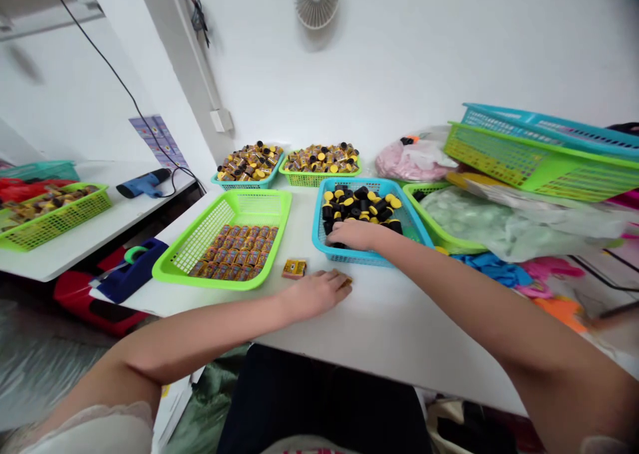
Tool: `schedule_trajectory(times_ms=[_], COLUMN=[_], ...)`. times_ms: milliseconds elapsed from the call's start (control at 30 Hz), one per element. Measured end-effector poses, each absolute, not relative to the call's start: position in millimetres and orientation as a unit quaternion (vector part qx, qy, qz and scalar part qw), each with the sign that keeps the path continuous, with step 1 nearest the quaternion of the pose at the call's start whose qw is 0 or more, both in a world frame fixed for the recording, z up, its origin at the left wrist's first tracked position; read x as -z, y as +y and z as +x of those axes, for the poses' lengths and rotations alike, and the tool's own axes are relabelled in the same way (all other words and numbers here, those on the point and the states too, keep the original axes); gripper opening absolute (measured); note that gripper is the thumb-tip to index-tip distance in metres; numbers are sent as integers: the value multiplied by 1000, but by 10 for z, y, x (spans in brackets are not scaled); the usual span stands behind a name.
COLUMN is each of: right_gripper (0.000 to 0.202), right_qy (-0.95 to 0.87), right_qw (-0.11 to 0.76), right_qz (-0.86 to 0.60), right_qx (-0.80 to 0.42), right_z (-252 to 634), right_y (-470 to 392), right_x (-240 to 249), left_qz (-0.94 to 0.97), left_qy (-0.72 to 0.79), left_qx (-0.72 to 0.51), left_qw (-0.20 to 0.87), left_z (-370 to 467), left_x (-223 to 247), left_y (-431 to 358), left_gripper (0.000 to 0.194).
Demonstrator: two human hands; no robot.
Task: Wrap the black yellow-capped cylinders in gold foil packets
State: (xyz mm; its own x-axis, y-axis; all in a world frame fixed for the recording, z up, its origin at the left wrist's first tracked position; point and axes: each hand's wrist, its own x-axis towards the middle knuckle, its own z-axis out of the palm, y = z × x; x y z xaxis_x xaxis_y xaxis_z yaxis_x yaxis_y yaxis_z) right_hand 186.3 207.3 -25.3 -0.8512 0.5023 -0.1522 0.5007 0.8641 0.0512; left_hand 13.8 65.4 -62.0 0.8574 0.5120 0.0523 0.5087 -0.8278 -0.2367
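My left hand rests low over the white table, its fingers closed on a small yellow-brown printed label that mostly hides under the fingertips. Just beyond that hand lies a small stack of similar printed labels. My right hand reaches into the blue basket, among loose black cylinders with yellow ends. Its fingertips are hidden, so what they touch cannot be told. To the left, a green basket holds rows of labelled cylinders.
Two baskets of mixed labelled cylinders stand by the wall. Bagged goods and stacked baskets crowd the right. A tape dispenser sits at the left edge; a blue heat gun lies on the side table.
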Motion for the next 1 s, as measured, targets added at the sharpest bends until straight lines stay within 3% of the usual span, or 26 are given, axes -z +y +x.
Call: schedule_trajectory(times_ms=[133, 267, 333, 433, 533, 633, 733, 933, 1000], right_gripper=[45, 45, 50, 55, 55, 56, 52, 31, 29], right_qy=[955, 947, 924, 839, 759, 696, 662, 633, 632], right_qw=[74, 14, -89, -313, -425, -475, -494, -562, -567], right_qz=[280, 299, 342, 376, 374, 360, 323, 300, 305], right_qx=[59, 115, 147, 238, 321, 401, 462, 440, 432], right_z=[1961, 2079, 2177, 2324, 2416, 2454, 2476, 2484, 2467], right_y=[2080, 2014, 1934, 1725, 1447, 1201, 1057, 1002, 993], right_x=[180, 46, 1, 20, 134, 286, 411, 508, 511], left_qz=[-955, -956, -960, -953, -935, -924, -890, -759, -717], left_qy=[-255, -240, -247, -302, -345, -356, -374, -367, -381], left_qx=[-24, -46, -50, -15, 24, 56, 181, 395, 403], left_qw=[150, 161, 121, -11, -82, -127, -188, -364, -423], left_z=[231, 239, 243, 230, 171, 86, 47, 227, 285], left_x=[830, 818, 780, 731, 717, 699, 576, 196, 225], left_y=[745, 705, 667, 652, 690, 731, 745, 808, 859], left_gripper=[37, 45, 47, 42, 35, 39, 41, 10, 16])
